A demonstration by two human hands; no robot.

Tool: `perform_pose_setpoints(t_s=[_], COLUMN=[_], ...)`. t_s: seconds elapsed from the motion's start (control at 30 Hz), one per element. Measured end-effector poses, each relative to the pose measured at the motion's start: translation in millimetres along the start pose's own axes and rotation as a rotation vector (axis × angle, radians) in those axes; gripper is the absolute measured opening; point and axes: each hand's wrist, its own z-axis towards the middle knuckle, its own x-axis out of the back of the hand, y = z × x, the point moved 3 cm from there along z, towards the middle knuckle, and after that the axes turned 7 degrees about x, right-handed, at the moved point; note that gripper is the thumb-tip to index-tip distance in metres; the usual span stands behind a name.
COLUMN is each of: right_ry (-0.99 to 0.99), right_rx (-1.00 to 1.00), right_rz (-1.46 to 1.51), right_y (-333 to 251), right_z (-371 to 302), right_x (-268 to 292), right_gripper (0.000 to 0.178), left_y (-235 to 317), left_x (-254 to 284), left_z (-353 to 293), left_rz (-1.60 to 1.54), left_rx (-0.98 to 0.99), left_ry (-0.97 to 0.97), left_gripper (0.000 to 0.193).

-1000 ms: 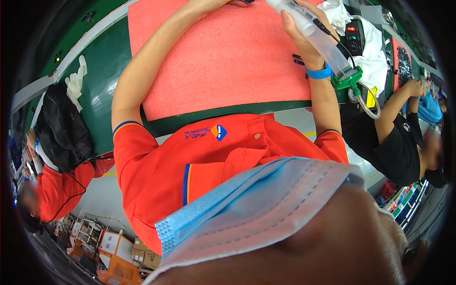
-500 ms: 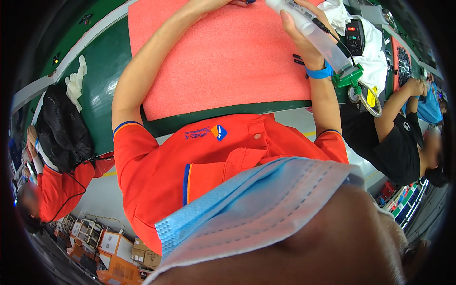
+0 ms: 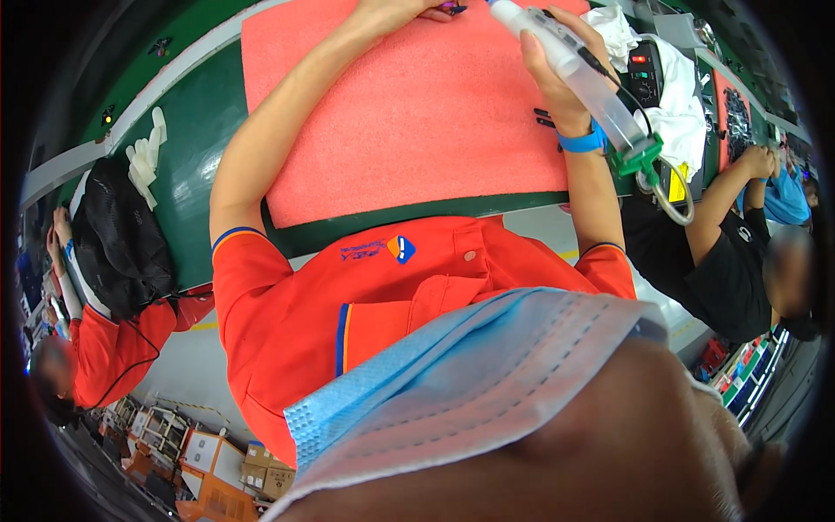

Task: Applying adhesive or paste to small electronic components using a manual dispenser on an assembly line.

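At the top edge of the picture my left hand point(image 3: 393, 12) is partly cut off. Its fingertips are closed on a small dark piece point(image 3: 452, 8) with a purple-blue sheen, too small to name. My right hand point(image 3: 550, 83) is wrapped round a dispensing syringe point(image 3: 600, 94), a clear barrel with a white front part, a blue tip and a green cap point(image 3: 639, 157). From that cap runs a clear hose point(image 3: 674, 209); a thin black cable also joins the syringe. The syringe tip points up-left, toward the left hand's piece. Both hands are over a pink foam mat point(image 3: 409, 122).
Small black parts point(image 3: 544, 117) lie on the mat by my right wrist. Beyond it stand a black control box point(image 3: 644, 74) and white cloth point(image 3: 683, 113). White gloves point(image 3: 146, 157) and a black bag point(image 3: 122, 235) lie at left. Co-workers sit either side point(image 3: 731, 270).
The view has shifted a little, so mat and hands appear slightly lower. Both hands keep their hold; the syringe's tip stays close to the left fingers.
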Motion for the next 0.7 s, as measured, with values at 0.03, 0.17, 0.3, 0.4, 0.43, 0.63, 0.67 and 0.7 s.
perform_pose_setpoints(t_s=[0.03,0.17,0.3,0.4,0.43,0.63,0.67,0.7], right_ry=[0.001,0.194,0.227,0.196,0.188,0.189,0.194,0.194], right_rx=[-0.044,0.161,0.083,0.063,0.085,0.148,0.137,0.142], right_rz=[0.006,-0.021,0.014,0.031,0.012,-0.062,-0.064,-0.076], right_y=[6,23,17,2,0,-4,-3,-1], right_z=[-4,-1,2,13,14,16,17,17], right_x=[6,12,16,12,11,20,21,21], right_gripper=[0.045,0.05,0.05,0.048,0.048,0.048,0.048,0.049], left_y=[3,19,47,61,60,46,47,50], left_x=[0,15,3,28,34,50,49,47], left_z=[0,23,69,93,101,113,106,105], left_rz=[-0.036,0.163,0.492,0.628,0.683,0.96,1.051,1.046], left_rx=[-0.014,-0.214,-0.382,-0.537,-0.521,-0.574,-0.692,-0.749], left_ry=[0.043,0.244,0.342,0.504,0.549,0.642,0.714,0.726], left_gripper=[0.021,0.018,0.015,0.016,0.016,0.014,0.013,0.01])
